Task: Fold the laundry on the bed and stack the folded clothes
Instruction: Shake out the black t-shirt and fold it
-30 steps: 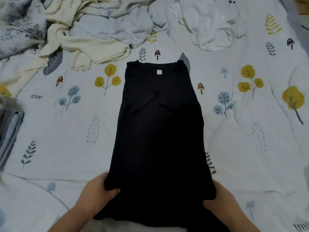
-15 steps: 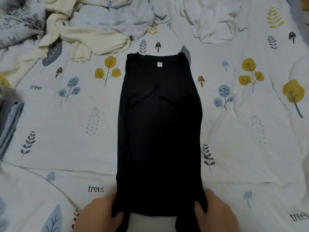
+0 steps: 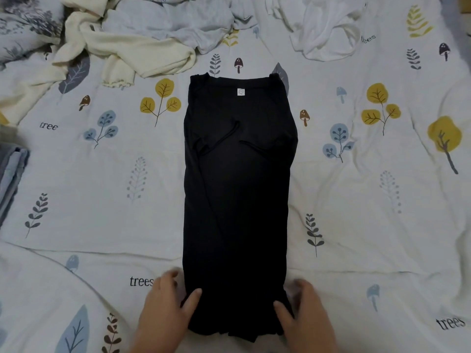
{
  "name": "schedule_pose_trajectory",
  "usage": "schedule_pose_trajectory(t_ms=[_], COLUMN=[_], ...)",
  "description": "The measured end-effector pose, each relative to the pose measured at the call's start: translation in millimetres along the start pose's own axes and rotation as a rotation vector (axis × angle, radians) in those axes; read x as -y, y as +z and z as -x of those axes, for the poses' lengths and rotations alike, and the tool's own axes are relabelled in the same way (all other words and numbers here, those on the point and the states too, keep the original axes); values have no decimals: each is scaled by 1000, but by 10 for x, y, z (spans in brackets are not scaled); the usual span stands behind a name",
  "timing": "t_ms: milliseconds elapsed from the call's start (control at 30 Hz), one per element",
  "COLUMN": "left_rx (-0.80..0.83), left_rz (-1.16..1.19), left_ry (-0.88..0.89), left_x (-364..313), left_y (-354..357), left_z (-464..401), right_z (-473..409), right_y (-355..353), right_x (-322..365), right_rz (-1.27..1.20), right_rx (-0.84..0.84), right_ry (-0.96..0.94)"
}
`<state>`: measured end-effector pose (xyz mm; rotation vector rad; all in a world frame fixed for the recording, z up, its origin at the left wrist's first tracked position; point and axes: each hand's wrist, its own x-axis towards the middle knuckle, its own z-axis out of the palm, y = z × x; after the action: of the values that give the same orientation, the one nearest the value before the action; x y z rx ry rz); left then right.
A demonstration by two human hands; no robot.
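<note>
A black shirt [image 3: 238, 189] lies flat in the middle of the bed, its sides folded in to a long narrow strip, collar and white label at the far end. My left hand [image 3: 167, 310] grips the near left corner of its hem, thumb on top of the cloth. My right hand [image 3: 304, 314] grips the near right corner the same way. The hem between my hands is slightly bunched.
A cream garment [image 3: 132, 47], a pale blue-grey garment [image 3: 170, 24] and a white garment [image 3: 328, 26] lie crumpled at the far side. A folded grey-blue stack [image 3: 11, 171] sits at the left edge. The printed bedsheet [image 3: 382, 225] spreads all around.
Both hands slid down the shirt toward me, pulling its lower part straight. The bunched hem is now smoother and the strip lies longer and flatter.
</note>
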<state>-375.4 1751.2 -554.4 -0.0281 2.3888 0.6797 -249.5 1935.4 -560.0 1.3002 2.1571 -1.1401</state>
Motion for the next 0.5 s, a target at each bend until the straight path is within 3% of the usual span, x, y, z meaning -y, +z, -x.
schedule_pose_trajectory(t_ms=[67,100,233,333,400,467,500], left_rx=[183,240,253,247,287,522,568], left_rz=[109,132,436,532,349,-94,-299], left_ry=[-46,-44,-82,-265,-349,-257,-178], left_x=[19,26,86,135,200,277,303], left_y=[39,57,26,-7,-64,-138,-150], left_z=[-64,-71,-29,94,161,284,295], right_z=[-53,-73,-19,58,143,218,226], right_y=[28,51,45,2,-6,-168,-131], right_x=[32,28,-32,-119,-233,-254,-296], right_rz=[-58,-80,-380,-481,-341,-290,-166], right_rx=[171,174,129,132,222,376,495], right_ry=[60,44,110,171,126,66,-95])
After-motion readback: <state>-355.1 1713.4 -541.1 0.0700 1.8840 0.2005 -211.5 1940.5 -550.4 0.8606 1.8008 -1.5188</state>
